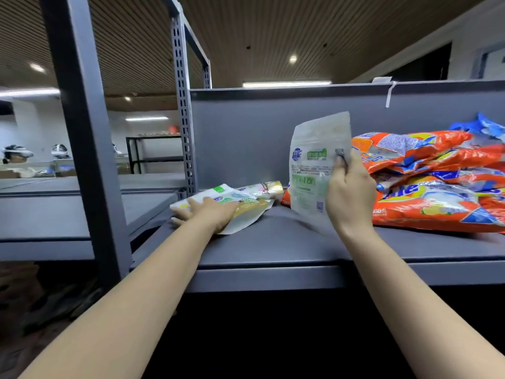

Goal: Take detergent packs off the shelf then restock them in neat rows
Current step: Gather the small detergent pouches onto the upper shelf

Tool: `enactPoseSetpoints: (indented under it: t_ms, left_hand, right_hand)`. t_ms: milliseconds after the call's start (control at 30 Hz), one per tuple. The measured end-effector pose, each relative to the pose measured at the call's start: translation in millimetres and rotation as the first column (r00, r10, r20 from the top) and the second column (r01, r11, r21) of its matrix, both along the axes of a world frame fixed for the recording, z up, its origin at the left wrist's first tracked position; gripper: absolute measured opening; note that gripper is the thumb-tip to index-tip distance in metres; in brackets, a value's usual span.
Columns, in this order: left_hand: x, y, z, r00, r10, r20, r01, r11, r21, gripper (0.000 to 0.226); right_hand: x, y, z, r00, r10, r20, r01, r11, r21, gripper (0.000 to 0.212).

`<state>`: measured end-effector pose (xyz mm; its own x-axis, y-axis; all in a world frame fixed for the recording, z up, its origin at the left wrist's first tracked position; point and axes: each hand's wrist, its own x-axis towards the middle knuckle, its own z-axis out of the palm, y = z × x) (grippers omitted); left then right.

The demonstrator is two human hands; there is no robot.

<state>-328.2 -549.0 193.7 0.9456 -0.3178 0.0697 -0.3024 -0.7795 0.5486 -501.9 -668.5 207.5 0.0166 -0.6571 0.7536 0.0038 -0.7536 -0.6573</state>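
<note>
A translucent white detergent pouch with green print (314, 165) stands upright near the middle of the grey metal shelf (273, 250), its long axis vertical, bottom edge at the shelf surface, printed face toward the camera; the small writing is too blurred to read; the right hand (348, 195) pinches its right edge, thumb on the front. Toward the shelf's left end the left hand (207, 213) rests flat, fingers spread, on a loose stack of white, green and gold flat pouches (240, 199) lying on their sides. Toward the right end lies a heap of orange detergent bags (437, 181), one showing the letters "ile" and "508"; a blue bag (481, 127) lies behind them against the grey back panel (246, 132).
</note>
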Motion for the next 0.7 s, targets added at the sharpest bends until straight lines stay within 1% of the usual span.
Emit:
enactPoseSetpoints:
  t_ms: [33, 67, 133, 167, 200, 233, 267, 300, 333, 367, 400, 433, 467, 500, 533, 567, 633, 700]
  left_hand:
    - [-2, 0, -1, 0.997, -0.072, -0.025, 0.073, 0.997, 0.032, 0.096]
    - [-1, -2, -2, 0.989, -0.137, -0.054, 0.139, 0.990, 0.025, 0.108]
    - [9, -5, -6, 0.963, -0.266, -0.051, 0.266, 0.964, -0.009, 0.128]
    - [13, -5, -6, 0.949, -0.315, -0.033, 0.314, 0.949, -0.027, 0.128]
    - [17, -5, -6, 0.933, -0.360, 0.011, 0.360, 0.932, -0.040, 0.117]
    - [19, -2, -5, 0.914, -0.399, 0.074, 0.403, 0.914, -0.046, 0.100]
    - [20, 0, -3, 0.892, -0.433, 0.127, 0.441, 0.896, -0.043, 0.082]
    - [22, 1, -1, 0.870, -0.465, 0.164, 0.475, 0.879, -0.032, 0.070]
    - [27, 2, -1, 0.848, -0.496, 0.186, 0.505, 0.863, 0.000, 0.061]
    - [31, 2, -1, 0.828, -0.525, 0.198, 0.525, 0.849, 0.058, 0.053]
    - [34, 2, -2, 0.810, -0.542, 0.221, 0.530, 0.840, 0.119, 0.049]
    - [37, 3, -2, 0.803, -0.538, 0.257, 0.508, 0.843, 0.176, 0.051]
    - [39, 3, -3, 0.815, -0.496, 0.301, 0.450, 0.868, 0.212, 0.053]
    - [39, 4, -3, 0.840, -0.419, 0.344, 0.364, 0.906, 0.215, 0.054]
    - [40, 4, -3, 0.861, -0.334, 0.384, 0.279, 0.941, 0.193, 0.055]
    - [39, 5, -3, 0.879, -0.260, 0.400, 0.211, 0.964, 0.163, 0.057]
    - [36, 8, -4, 0.904, -0.180, 0.389, 0.134, 0.981, 0.142, 0.062]
    - [33, 11, -4, 0.915, -0.174, 0.365, 0.126, 0.980, 0.151, 0.061]
  right_hand:
    - [7, -2, 5, 1.000, 0.007, -0.004, -0.007, 1.000, -0.012, 0.024]
    - [15, -4, 12, 1.000, 0.008, 0.006, -0.007, 1.000, -0.031, 0.023]
    - [35, -8, 23, 0.997, 0.024, 0.071, -0.018, 0.996, -0.088, 0.020]
    - [47, -11, 27, 0.993, 0.071, 0.095, -0.058, 0.990, -0.129, 0.018]
    - [58, -13, 30, 0.989, 0.131, 0.071, -0.116, 0.976, -0.182, 0.021]
    - [71, -16, 31, 0.986, 0.166, -0.032, -0.169, 0.955, -0.242, 0.028]
    - [82, -21, 29, 0.962, 0.148, -0.228, -0.213, 0.931, -0.295, 0.037]
    - [91, -26, 27, 0.864, 0.049, -0.501, -0.236, 0.919, -0.316, 0.042]
    - [98, -30, 22, 0.669, -0.075, -0.739, -0.235, 0.922, -0.307, 0.044]
    - [103, -30, 18, 0.449, -0.164, -0.879, -0.232, 0.928, -0.291, 0.043]
    - [106, -31, 13, 0.289, -0.165, -0.943, -0.237, 0.942, -0.237, 0.041]
    - [105, -29, 10, 0.236, -0.126, -0.963, -0.253, 0.949, -0.187, 0.041]
    - [105, -28, 8, 0.264, -0.105, -0.959, -0.273, 0.945, -0.179, 0.041]
    - [103, -26, 8, 0.334, -0.098, -0.938, -0.281, 0.939, -0.199, 0.043]
    - [101, -25, 9, 0.389, -0.090, -0.917, -0.275, 0.938, -0.209, 0.045]
    - [99, -23, 10, 0.419, -0.073, -0.905, -0.266, 0.943, -0.200, 0.047]
    - [92, -19, 11, 0.420, -0.022, -0.907, -0.265, 0.953, -0.146, 0.048]
    - [85, -15, 10, 0.420, -0.001, -0.907, -0.256, 0.959, -0.119, 0.047]
